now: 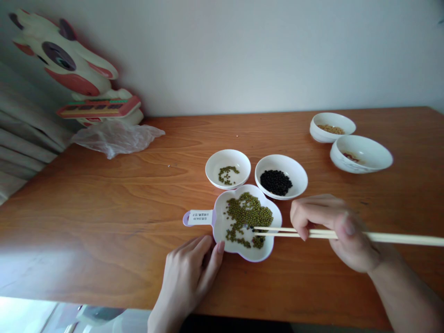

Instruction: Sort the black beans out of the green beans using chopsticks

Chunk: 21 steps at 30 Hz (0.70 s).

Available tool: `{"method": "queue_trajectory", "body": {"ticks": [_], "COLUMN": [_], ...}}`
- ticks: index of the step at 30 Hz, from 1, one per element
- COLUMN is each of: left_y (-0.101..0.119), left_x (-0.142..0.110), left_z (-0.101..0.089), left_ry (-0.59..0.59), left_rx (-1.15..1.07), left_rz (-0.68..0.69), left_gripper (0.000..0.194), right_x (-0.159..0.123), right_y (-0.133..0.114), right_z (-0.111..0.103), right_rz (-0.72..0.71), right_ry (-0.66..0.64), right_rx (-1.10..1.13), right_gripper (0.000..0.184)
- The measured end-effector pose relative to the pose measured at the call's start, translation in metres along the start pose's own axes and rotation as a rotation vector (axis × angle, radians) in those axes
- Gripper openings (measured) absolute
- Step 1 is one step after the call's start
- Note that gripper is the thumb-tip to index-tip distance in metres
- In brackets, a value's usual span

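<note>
My right grip [354, 249] is closed around a pair of chopsticks [391, 237], thumb on top, while my left grip [190, 268] lies half curled on the counter [121, 222], its thumb at the rim of the flower-shaped dish [249, 255]; whether it pinches that rim or only rests there, I cannot tell. The dish sits toward the counter's front edge, with the green beans [248, 210] spread in it and the tips of the chopsticks low among them. The chopsticks look light, stiff and smooth, best held as I have them, well back from the tips. The beans should be tiny, hard and apt to roll or squirt away, so I'd take one across its widest part with light, even pressure. The dish itself looks thin and light, easily nudged, so its rim or its handle [187, 218] suits a steadying touch. At the tips there is a dark speck, but I can't make out whether it is pinched. Several of my fingertips are hidden, the chopsticks' rear ends run out of view, and the label [200, 217] is too small to read.
</note>
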<state>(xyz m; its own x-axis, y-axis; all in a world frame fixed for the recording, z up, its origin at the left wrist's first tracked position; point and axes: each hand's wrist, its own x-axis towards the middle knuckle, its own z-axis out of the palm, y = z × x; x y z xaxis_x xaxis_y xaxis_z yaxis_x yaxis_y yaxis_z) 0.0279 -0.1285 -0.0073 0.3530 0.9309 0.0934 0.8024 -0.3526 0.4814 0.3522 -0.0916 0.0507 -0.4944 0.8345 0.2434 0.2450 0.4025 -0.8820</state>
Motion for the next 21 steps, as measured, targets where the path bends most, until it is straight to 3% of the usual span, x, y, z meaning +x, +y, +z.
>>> {"method": "queue_trajectory", "body": {"ticks": [21], "left_y": [-0.0006], "left_x": [-0.0012], "left_z": [0.0004], "left_ry": [-0.017], "left_rx": [-0.018], "left_rz": [-0.01], "left_gripper": [0.037], "right_x": [0.0063], "right_y": [-0.0065], "right_z": [0.0069], "right_rz": [-0.048], "right_ry": [0.001], "right_rx": [-0.038], "right_gripper": [0.067]}}
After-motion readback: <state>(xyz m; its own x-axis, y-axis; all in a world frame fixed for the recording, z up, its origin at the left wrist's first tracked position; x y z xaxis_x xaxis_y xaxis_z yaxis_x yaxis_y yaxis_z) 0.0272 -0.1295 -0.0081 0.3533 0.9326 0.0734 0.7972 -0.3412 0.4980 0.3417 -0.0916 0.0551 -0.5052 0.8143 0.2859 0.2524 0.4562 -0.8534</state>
